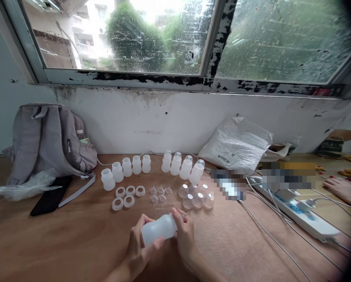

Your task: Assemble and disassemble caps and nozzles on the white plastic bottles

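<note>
A frosted white baby bottle [158, 230] lies tilted between my two hands, just above the table. My left hand [137, 239] is wrapped round its base and body. At the neck end, my right hand [184, 232] is closed with the thumb and fingers pinched; a bit of something clear shows there, mostly hidden. Beyond my hands are white collar rings [129, 201], clear nipples [160, 192] and clear domed caps [197, 199] in small groups. Several open bottles [127, 167] stand upright behind the rings. To their right stand several capped bottles [186, 167].
A grey backpack [50, 137], a black phone-like slab [50, 197] and a crumpled plastic bag [28, 186] are on the left. On the right lie a silvery plastic package [236, 143], a power strip [319, 227] and several white cables. Another person's hand [344, 190] rests at the far right.
</note>
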Motion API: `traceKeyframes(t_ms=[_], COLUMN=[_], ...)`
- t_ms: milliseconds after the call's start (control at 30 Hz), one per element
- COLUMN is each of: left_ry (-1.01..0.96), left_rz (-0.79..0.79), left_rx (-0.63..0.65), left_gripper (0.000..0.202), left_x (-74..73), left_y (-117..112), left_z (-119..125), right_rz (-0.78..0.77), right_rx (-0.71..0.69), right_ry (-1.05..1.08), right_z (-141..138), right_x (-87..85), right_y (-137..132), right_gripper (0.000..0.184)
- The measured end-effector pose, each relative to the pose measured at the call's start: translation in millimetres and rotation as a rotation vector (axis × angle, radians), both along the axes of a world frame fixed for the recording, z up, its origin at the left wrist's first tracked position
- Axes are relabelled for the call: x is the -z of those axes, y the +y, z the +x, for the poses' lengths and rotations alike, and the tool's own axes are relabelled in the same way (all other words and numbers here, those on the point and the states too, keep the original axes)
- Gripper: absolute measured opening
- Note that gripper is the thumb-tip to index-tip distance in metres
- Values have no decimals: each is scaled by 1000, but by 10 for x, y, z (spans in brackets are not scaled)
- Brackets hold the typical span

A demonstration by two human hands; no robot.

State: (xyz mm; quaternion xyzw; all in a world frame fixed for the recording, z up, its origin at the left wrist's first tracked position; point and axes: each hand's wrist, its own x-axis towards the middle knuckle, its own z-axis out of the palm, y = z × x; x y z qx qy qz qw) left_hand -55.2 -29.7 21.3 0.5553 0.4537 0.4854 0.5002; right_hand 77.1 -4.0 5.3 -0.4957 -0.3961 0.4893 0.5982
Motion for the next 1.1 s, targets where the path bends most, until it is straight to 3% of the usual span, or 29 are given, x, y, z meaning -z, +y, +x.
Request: traceKeyframes(t_ms=[167,267,367,467,600,733,900,1100], left_ry=[-340,-473,-549,-533,-299,-83,-13,1], left_rz=[-544,-690,-658,-554,-391,-181,-167,-195], left_rx=[126,150,158,114,-14,54,98,93], left_gripper=[42,43,43,38,31,31,32,32], left_x=[129,168,135,73,68,119,83,50], left_y=[8,55,107,132,160,198,201,219], left_z=[25,-31,-127,-224,-302,-310,-281,-294], right_rz=[213,324,366,316,249,201,133,137], right_rx=[-98,-190,-219,-215,-246,-239,-213,-225], right_ry=[-135,-177,-238,-267,-160,-80,-79,-119], right_z=[70,122,194,269,297,264,267,289], right_x=[0,-13,-7,13,19,11,-3,-36], right_y=[-15,13,104,195,211,188,214,226], right_gripper=[28,26,41,38,24,25,34,24])
